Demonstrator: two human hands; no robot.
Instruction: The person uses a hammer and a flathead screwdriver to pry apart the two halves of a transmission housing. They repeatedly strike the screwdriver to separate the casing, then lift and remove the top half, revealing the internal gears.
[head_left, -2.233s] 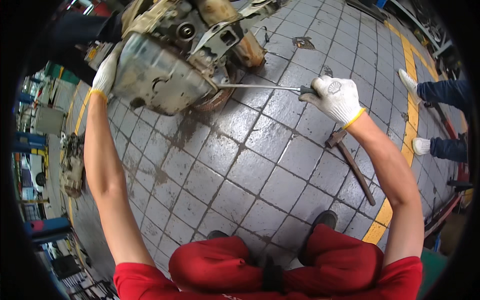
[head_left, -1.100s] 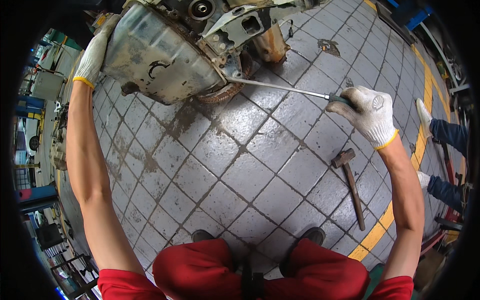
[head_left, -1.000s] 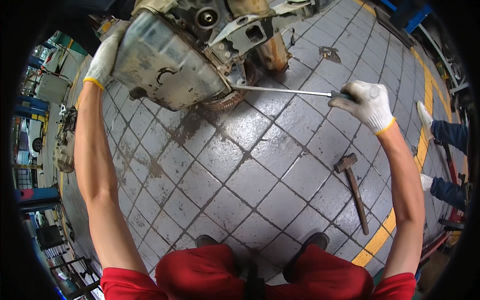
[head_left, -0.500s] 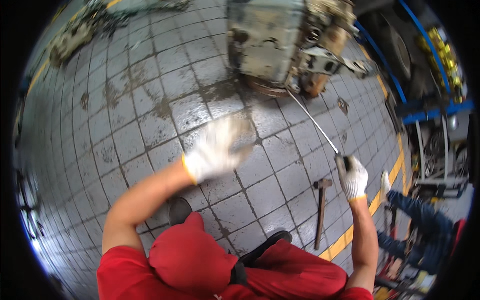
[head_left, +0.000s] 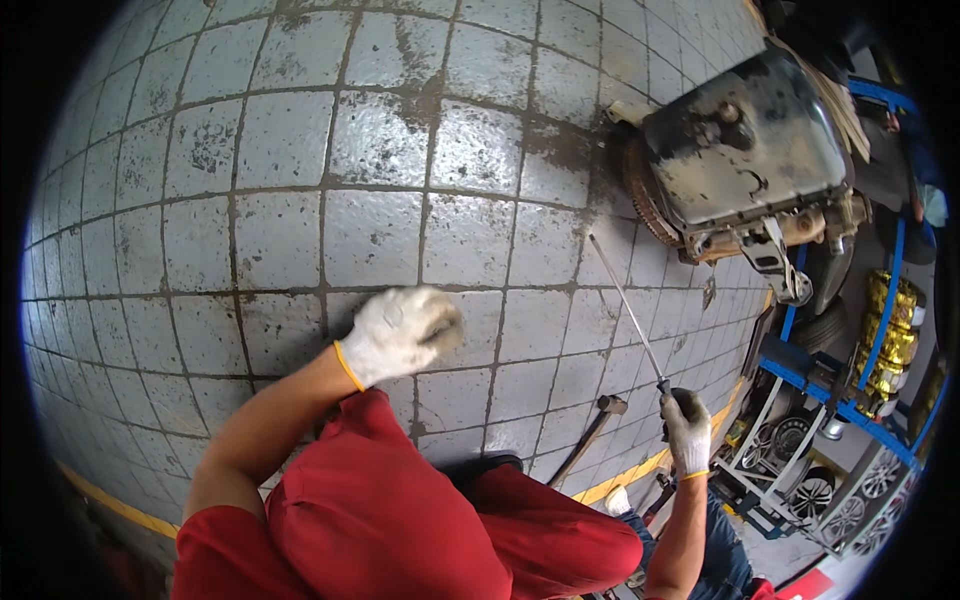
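Note:
My right hand, in a white knitted glove, is closed round the dark handle of a long screwdriver. Its thin metal shaft points up and left, with the tip by the tiled floor, apart from the engine. That engine lies at the upper right, its worn metal pan facing me and a toothed flywheel on its left side. My left hand, also gloved, hovers above the floor in front of my body. Its fingers are loosely bent, slightly blurred and dirty; nothing shows in them.
A hammer lies on the floor left of my right hand. At the right stand a blue-framed rack and several wheel rims. Another person's dark trouser leg shows beyond my right forearm.
My view has swung left, so the engine now appears farther right and tilted. The screwdriver's tip, at the engine's base before, is now apart from it. My left hand is less blurred, its fingers bent.

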